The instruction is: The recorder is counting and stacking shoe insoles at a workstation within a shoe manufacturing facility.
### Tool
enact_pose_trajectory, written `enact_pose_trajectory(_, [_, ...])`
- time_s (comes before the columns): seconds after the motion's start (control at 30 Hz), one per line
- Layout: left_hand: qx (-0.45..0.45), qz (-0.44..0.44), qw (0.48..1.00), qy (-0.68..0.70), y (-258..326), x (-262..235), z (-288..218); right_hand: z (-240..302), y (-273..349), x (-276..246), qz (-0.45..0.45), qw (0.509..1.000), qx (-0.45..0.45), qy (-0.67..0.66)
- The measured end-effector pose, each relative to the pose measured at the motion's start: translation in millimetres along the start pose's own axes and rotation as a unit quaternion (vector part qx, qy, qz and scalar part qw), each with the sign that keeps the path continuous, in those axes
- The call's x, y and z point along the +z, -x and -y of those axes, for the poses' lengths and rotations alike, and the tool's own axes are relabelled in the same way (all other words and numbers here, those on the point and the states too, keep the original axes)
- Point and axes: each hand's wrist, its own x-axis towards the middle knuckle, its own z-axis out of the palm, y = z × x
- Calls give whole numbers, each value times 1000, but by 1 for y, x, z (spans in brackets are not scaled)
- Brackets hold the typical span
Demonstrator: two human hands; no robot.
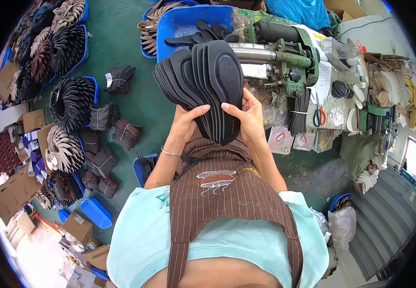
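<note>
Head view: left hand [186,121] and right hand [250,118] are pinching curved black foam-like insoles [224,72], likely light, bendy, best gripped mid-length

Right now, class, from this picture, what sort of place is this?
Probably a small insole workshop: it shows a hand-held stack of black insoles, a green machine to the right, and blue tubs holding more insoles.

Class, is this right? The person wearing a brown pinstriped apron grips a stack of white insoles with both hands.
Only the colour is wrong: the head view shows black insoles, gripped by the left hand and right hand. The rest stands.
</note>
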Motion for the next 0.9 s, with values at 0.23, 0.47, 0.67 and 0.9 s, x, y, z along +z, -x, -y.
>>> enact_pose_trajectory(0.23, [39,-12,998,-40,-4,5,11,-13,3,-22,-38,993,3,-111])
enact_pose_trajectory(0.47, [101,-17,989,-103,-12,-29,-20,-57,18,-94,-132,990,9,-46])
enact_pose_trajectory(0.67, [42,93,994,47,-17,-47,-32,-38,-46,-90,-107,980,-164,-19])
enact_pose_trajectory(0.9, [5,93,986,135,-8,-39,-16,-81,0,-95,-133,966,-158,158])
